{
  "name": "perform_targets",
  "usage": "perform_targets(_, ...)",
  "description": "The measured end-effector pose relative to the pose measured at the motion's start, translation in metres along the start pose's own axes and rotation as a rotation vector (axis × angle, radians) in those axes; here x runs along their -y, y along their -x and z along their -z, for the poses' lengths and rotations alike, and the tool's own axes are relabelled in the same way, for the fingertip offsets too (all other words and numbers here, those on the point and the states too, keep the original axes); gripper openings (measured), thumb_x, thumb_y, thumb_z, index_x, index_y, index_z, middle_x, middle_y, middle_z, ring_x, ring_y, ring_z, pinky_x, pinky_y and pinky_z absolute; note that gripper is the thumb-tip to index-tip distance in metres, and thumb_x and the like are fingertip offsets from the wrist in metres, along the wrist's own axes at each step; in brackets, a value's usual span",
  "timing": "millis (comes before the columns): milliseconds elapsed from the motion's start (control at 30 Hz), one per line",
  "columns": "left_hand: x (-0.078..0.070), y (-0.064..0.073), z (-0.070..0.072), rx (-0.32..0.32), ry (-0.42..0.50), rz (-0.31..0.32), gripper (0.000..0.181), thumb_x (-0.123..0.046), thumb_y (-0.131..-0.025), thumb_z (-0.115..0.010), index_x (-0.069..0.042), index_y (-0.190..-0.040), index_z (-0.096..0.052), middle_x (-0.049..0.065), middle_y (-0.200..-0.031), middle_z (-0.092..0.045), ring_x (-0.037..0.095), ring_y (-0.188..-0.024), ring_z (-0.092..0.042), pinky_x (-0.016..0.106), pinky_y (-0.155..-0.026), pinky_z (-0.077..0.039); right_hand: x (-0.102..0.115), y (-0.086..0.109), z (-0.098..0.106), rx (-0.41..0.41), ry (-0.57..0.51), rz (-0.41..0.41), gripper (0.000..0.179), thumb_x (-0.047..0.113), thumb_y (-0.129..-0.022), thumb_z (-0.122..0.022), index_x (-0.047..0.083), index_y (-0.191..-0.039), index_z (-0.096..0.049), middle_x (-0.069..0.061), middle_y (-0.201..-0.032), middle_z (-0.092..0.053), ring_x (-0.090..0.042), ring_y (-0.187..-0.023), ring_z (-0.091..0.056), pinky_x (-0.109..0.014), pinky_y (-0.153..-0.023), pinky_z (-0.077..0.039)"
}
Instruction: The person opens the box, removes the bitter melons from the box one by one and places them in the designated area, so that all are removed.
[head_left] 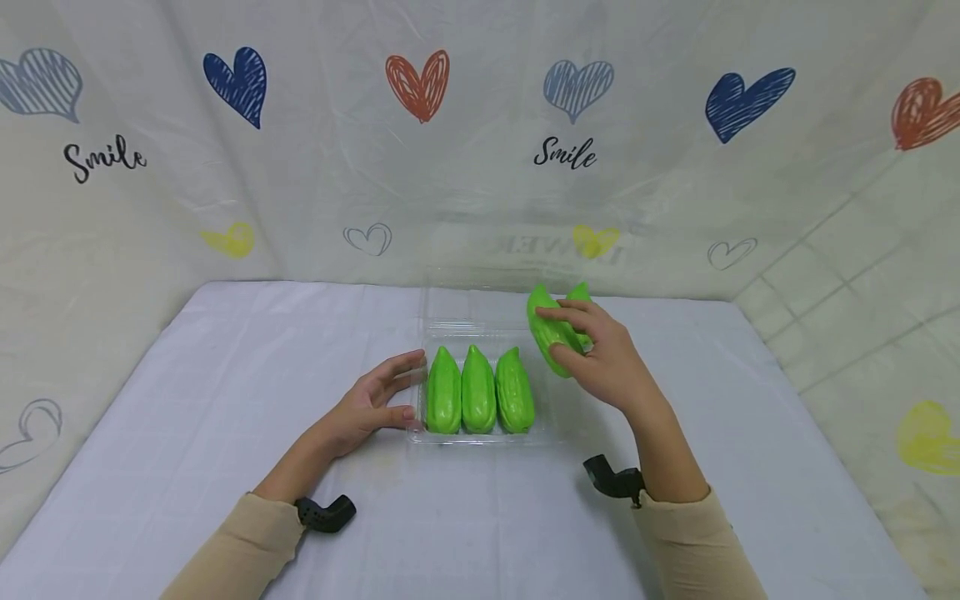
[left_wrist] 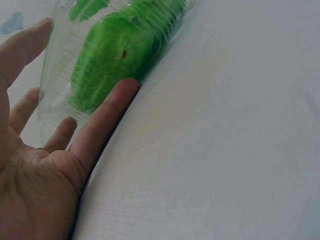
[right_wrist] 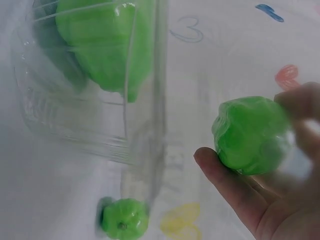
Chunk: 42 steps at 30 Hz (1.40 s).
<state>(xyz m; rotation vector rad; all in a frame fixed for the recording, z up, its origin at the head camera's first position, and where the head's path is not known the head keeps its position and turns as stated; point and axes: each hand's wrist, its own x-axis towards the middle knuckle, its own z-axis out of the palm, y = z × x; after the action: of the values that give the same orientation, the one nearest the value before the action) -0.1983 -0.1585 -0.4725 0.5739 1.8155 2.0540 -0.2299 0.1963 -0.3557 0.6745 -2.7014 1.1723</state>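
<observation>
Tan sleeves sit closest, on both your arms. Your left grip is spread, with its fingers and thumb touching the left side of a clear box on the white counter. Three green vegetables lie side by side in the box. Your right grip pinches one more green vegetable, held up near the box's back right corner. A fifth green vegetable rests on the counter, partly hidden behind your right grip.

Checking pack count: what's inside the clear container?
Three green gourd-like pieces lie side by side in the clear container. Their undersides, and the floor beneath them, are covered.
</observation>
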Motion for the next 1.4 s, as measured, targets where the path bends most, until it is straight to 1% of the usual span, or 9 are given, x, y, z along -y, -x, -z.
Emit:
perform_targets(233,-0.001,0.000,0.001,0.008,0.004,0.001,0.080,0.003,-0.090,-0.066,-0.006,-0.157,-0.024,0.010,-0.163,-0.023,0.037,-0.149,-0.022,0.040,-0.089,-0.057,-0.003,0.000,0.003,-0.016,-0.009,0.001,0.043,0.011,-0.091,-0.060,0.020,-0.133,-0.065,-0.009,-0.147,-0.050,-0.033,-0.130,-0.051,-0.055,-0.093,-0.049)
perform_targets(467,-0.003,0.000,-0.001,0.007,-0.007,0.002,0.080,0.004,-0.090,-0.065,-0.008,-0.158,-0.024,0.010,-0.163,-0.023,0.037,-0.149,-0.022,0.039,-0.090,-0.057,-0.007,-0.001,0.005,-0.023,-0.010,-0.010,0.044,0.011,-0.092,-0.060,0.022,-0.134,-0.064,-0.009,-0.148,-0.050,-0.033,-0.130,-0.051,-0.053,-0.092,-0.048)
perform_targets(700,-0.002,-0.001,0.001,0.006,-0.016,-0.007,0.080,-0.001,-0.090,-0.068,-0.006,-0.157,-0.024,0.011,-0.163,-0.023,0.038,-0.149,-0.023,0.038,-0.092,-0.056,-0.010,-0.001,0.008,-0.030,-0.013,-0.025,0.044,0.012,-0.093,-0.060,0.023,-0.135,-0.064,-0.008,-0.149,-0.048,-0.034,-0.135,-0.047,-0.056,-0.095,-0.046)
perform_targets(900,-0.003,0.000,-0.001,0.003,-0.021,0.008,0.079,0.001,-0.090,-0.066,-0.009,-0.157,-0.026,0.007,-0.163,-0.024,0.035,-0.149,-0.024,0.038,-0.091,-0.056,-0.012,-0.002,0.009,-0.037,-0.014,-0.031,0.043,0.012,-0.092,-0.060,0.022,-0.134,-0.064,-0.008,-0.149,-0.049,-0.033,-0.136,-0.046,-0.056,-0.098,-0.046)
perform_targets(1033,-0.002,0.000,0.000,0.004,-0.021,0.005,0.079,0.001,-0.090,-0.066,-0.009,-0.157,-0.025,0.008,-0.163,-0.024,0.036,-0.149,-0.024,0.039,-0.091,-0.056,-0.013,-0.002,0.010,-0.040,-0.018,-0.037,0.043,0.012,-0.092,-0.060,0.022,-0.134,-0.064,-0.008,-0.148,-0.049,-0.032,-0.137,-0.045,-0.056,-0.099,-0.045)
perform_targets(1233,-0.001,0.000,0.001,0.007,-0.015,-0.003,0.079,0.000,-0.090,-0.067,-0.008,-0.157,-0.025,0.010,-0.163,-0.023,0.036,-0.149,-0.024,0.038,-0.092,-0.056,-0.014,-0.002,0.012,-0.045,-0.016,-0.049,0.042,0.013,-0.093,-0.060,0.022,-0.134,-0.064,-0.008,-0.148,-0.049,-0.032,-0.136,-0.046,-0.056,-0.097,-0.046)
perform_targets(1400,0.000,0.000,0.001,0.004,-0.007,-0.004,0.080,0.001,-0.090,-0.067,-0.007,-0.157,-0.025,0.010,-0.163,-0.023,0.036,-0.149,-0.023,0.037,-0.093,-0.055,-0.016,-0.002,0.012,-0.047,-0.009,-0.058,0.042,0.014,-0.094,-0.060,0.022,-0.135,-0.064,-0.008,-0.150,-0.047,-0.034,-0.134,-0.047,-0.058,-0.096,-0.047)
